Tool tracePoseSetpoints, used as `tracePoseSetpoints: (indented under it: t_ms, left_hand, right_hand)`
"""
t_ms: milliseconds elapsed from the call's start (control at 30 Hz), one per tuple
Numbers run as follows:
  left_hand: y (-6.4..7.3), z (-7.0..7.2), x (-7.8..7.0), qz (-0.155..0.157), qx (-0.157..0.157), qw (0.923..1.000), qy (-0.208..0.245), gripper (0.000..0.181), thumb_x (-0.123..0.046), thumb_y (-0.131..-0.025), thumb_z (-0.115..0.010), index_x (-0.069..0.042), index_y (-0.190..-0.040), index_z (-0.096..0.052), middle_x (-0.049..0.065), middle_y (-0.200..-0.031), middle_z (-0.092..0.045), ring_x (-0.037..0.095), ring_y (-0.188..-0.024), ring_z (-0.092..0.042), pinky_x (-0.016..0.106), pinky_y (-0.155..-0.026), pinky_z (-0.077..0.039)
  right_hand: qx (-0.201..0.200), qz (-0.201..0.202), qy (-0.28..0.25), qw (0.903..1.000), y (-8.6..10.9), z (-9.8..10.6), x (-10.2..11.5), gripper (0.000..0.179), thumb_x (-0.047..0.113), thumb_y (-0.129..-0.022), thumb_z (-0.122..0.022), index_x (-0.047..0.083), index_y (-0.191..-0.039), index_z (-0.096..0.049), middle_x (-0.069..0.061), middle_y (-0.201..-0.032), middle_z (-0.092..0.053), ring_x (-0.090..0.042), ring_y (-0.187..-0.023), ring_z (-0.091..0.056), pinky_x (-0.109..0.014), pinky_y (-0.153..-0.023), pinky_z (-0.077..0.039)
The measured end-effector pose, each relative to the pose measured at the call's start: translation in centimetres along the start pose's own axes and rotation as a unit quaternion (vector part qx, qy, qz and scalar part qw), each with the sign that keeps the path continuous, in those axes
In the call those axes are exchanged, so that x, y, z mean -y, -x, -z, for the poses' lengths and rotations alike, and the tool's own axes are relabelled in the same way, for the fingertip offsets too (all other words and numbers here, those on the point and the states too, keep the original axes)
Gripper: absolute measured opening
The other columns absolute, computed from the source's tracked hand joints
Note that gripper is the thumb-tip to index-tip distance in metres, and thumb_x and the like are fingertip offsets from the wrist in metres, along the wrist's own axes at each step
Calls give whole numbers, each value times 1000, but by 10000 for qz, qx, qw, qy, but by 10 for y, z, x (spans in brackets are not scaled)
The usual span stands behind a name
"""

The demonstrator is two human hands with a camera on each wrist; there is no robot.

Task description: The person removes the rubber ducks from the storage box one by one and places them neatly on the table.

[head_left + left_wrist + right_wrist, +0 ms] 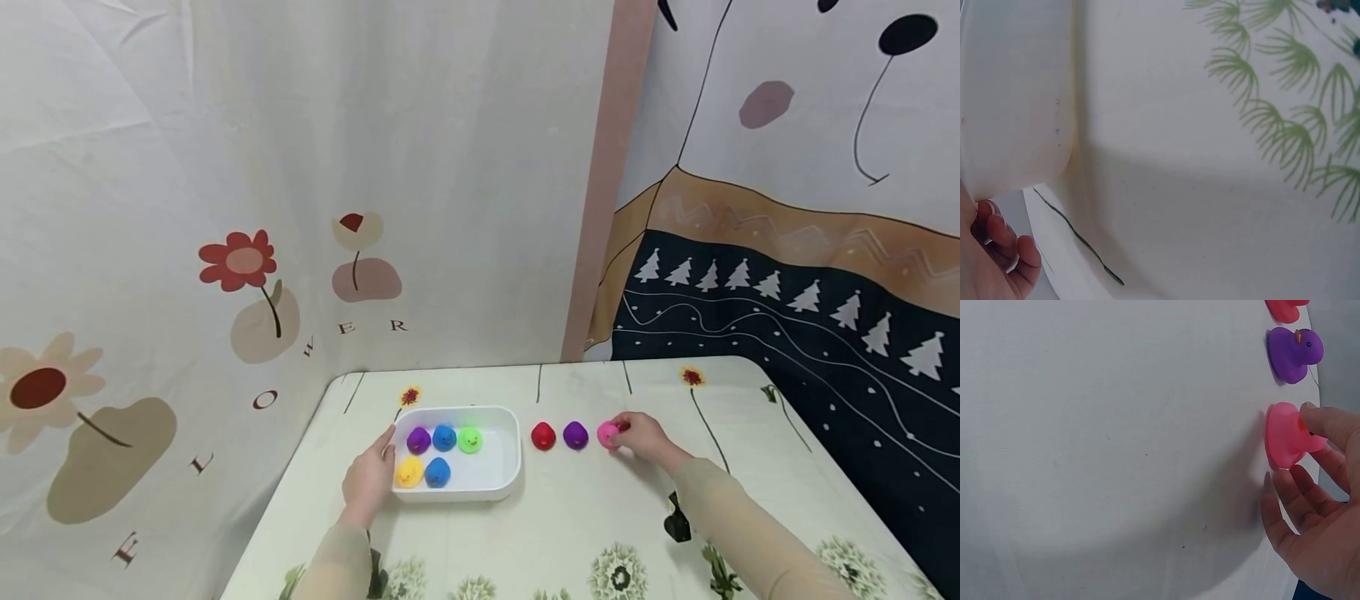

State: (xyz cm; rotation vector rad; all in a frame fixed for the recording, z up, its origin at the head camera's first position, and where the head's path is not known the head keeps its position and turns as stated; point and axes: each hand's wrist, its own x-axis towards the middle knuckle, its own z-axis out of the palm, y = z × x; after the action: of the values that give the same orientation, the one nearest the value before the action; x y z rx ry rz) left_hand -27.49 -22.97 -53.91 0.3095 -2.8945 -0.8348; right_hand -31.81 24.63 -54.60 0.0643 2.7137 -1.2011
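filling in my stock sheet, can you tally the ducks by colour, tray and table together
Purple ducks: 2
Blue ducks: 2
Green duck: 1
Yellow duck: 1
Red duck: 1
Pink duck: 1
Total: 8

Pink duck (1283,434), purple duck (1288,357), red duck (543,436), white tray (491,458), flower-patterned white tablecloth (555,521)
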Motion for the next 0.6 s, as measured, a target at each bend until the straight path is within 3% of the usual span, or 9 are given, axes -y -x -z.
tracePoseSetpoints:
  t_ms: [200, 433, 600]
  left_hand:
    - [0, 0, 0, -39, -47, 10000, -6, 44, -26, -101, -49, -22, -145, -47, 20, -99, -67, 21, -51, -40, 33, -46, -33]
    - [1, 1, -2, -70, -4, 10000, -37, 44, -26, -101, -48, -22, -145, -47, 10, -67, -56, 20, -50, -37, 33, -46, -32]
    - [1, 2, -1, -104, -33, 9999, 8, 44, -25, -101, -49, -21, -145, -48, 13, -78, -63, 21, -50, -39, 33, -46, -33]
  right_hand:
    - [15, -133, -15, 9999, 0, 3, 0, 39, 16, -81, -75, -2, -114, -64, -14, -104, -61, -27, -89, -53, -39, -76, -47]
    - [-53, -183, -142, 9997, -2, 12, 9, 38, 19, -86, -72, -1, -117, -63, -22, -117, -57, -32, -98, -55, -43, -82, -50]
    - [-112, -121, -336, 9993, -5, 13, 29, 37, 20, -90, -68, 1, -121, -63, -20, -120, -57, -32, -105, -53, -45, -87, -48]
